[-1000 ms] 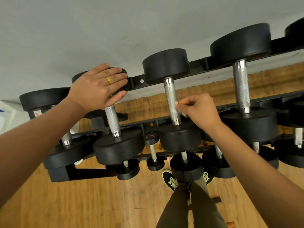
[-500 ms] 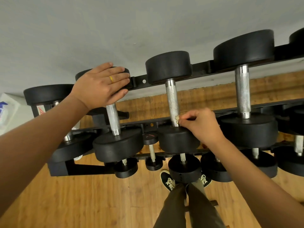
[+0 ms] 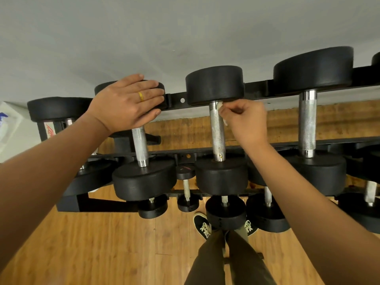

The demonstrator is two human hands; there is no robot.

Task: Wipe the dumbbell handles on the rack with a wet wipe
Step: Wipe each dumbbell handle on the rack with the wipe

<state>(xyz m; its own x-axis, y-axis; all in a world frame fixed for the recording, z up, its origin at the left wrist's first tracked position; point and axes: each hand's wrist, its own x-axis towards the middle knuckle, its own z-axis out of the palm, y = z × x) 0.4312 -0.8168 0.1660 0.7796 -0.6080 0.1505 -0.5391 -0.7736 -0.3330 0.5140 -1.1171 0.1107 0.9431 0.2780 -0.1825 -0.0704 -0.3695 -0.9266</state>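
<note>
Wet wipe (image 3: 220, 105) on handle (image 3: 217, 133), far end

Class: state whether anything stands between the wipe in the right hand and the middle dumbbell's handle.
Nothing visible: the wet wipe, pinched in the right hand, touches the handle just below its far head.

Soft, even light fills the view; shadows on the pale wall (image 3: 144, 27) are faint. The knurled dumbbell handles (image 3: 217, 130) carry small bright glints. Wide-angle distortion bows the rack rail (image 3: 257, 91) and stretches the forearms (image 3: 51, 171) toward the edges. The centre is sharp.
</note>
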